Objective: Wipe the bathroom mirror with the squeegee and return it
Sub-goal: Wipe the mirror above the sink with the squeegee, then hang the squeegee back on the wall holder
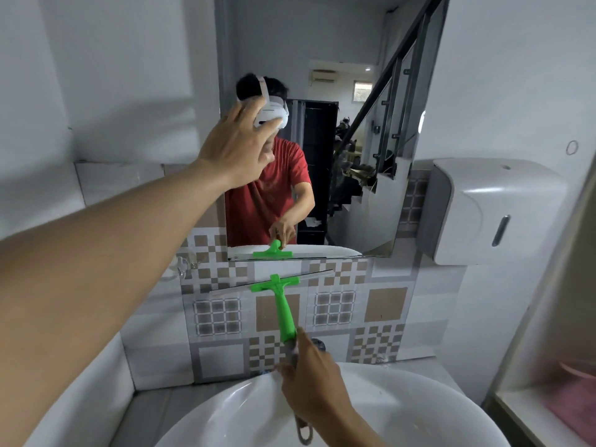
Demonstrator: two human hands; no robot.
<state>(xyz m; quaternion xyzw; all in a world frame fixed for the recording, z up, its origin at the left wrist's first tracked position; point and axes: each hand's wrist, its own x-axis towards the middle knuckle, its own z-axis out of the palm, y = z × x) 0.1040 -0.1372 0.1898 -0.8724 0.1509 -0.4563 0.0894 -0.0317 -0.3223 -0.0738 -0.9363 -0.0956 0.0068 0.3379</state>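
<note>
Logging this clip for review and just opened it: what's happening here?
A person stands at a bathroom sink facing the mirror. The right hand grips the lower end of a green squeegee, whose blade sits against the patterned tiles just below the mirror's bottom edge, not on the glass. The left hand is raised, fingers spread, at the mirror's left side. A paper dispenser hangs to the right.

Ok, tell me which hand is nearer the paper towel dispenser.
Right. The right hand grips the squeegee below-left of the dispenser; the left hand is raised at the mirror's left edge, farther away.
</note>
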